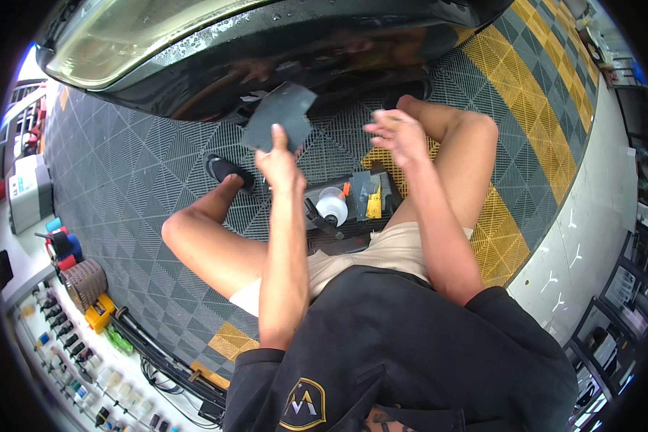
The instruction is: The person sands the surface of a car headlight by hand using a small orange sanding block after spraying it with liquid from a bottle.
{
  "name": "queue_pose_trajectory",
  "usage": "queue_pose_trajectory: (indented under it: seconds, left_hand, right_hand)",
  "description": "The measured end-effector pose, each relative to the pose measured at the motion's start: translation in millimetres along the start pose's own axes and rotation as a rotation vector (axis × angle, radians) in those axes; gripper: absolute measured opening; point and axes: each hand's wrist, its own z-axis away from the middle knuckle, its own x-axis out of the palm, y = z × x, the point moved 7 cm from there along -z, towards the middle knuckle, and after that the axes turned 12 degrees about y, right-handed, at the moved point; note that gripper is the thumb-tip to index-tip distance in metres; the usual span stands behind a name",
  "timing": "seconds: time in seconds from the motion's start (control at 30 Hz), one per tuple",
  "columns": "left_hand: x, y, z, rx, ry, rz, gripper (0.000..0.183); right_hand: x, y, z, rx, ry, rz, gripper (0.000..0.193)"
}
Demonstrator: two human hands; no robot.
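Observation:
A dark grey sheet of sandpaper (pixel 281 115) with a torn, uneven edge is gripped at its near end by my left hand (pixel 278 162), the thumb lying on top. It is held up in front of the car's black bumper (pixel 324 61). To the right, my right hand (pixel 399 137) hovers in the air with nothing visible in it, its fingers loosely apart and a little blurred. Between my legs sits a dark tray (pixel 356 230). On it are a translucent white bottle (pixel 332 206) with an orange nozzle, grey strips (pixel 362 189) and a small yellow piece (pixel 374 202).
Water drops dot the car above its bumper, near the cloudy headlight (pixel 137 36). Grey and yellow floor tiles (pixel 137 158) lie under me. At left stand a grey box (pixel 29 193), a basket (pixel 86 283) and shelves of small bottles (pixel 72 360). Dark racks (pixel 612 309) stand at right.

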Motion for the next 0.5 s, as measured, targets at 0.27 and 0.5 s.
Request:
queue_pose_trajectory:
  seconds: [0.27,0.5]
  left_hand:
    - [59.3,-48.3,32.5,0.04,-0.775,-0.881,0.035]
    - [76.6,-161.9,16.6,0.351,-1.319,-1.485,0.037]
  right_hand:
    - [-21.0,-47.6,-4.5,-0.049,0.019,-0.01,0.026]
    - [-33.9,-11.0,-11.9,0.018,0.109,0.05,0.023]
